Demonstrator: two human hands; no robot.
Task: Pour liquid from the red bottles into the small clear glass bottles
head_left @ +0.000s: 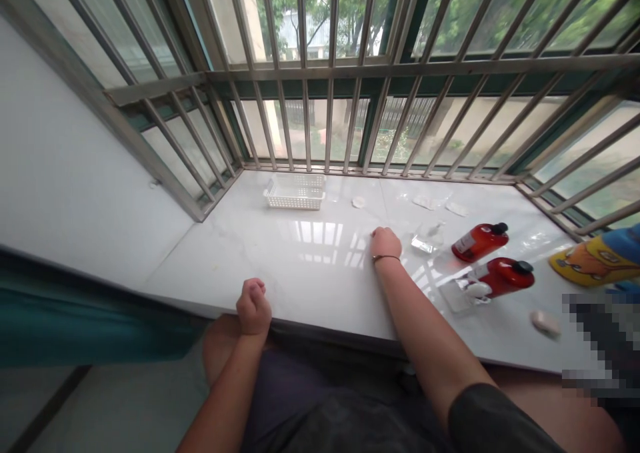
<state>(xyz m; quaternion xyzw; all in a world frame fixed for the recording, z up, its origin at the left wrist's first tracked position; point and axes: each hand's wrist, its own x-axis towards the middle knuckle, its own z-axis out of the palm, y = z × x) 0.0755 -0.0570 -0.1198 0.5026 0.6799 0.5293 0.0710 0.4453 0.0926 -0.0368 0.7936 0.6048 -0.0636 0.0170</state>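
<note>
My left hand (pixel 254 308) is curled into a fist at the front edge of the white marble-look sill (pixel 310 286), with nothing visible in it. Farther forward, my right hand (pixel 387 243) rests on the sill, its fingers closed and no object showing. Just right of it lies a small clear pump bottle (pixel 425 240). Beyond the right hand is a small white round piece (pixel 359 202). A white perforated plastic basket (pixel 295 201) stands toward the back, left of that piece. Neither hand touches any of these objects.
Two red bottles with black caps, one (pixel 475 242) behind the other (pixel 505 277), lie on the right. Near them are a clear container (pixel 457 298), a beige rounded object (pixel 545 323) and a yellow-and-blue container (pixel 595 260). Metal window bars (pixel 330 120) border the back.
</note>
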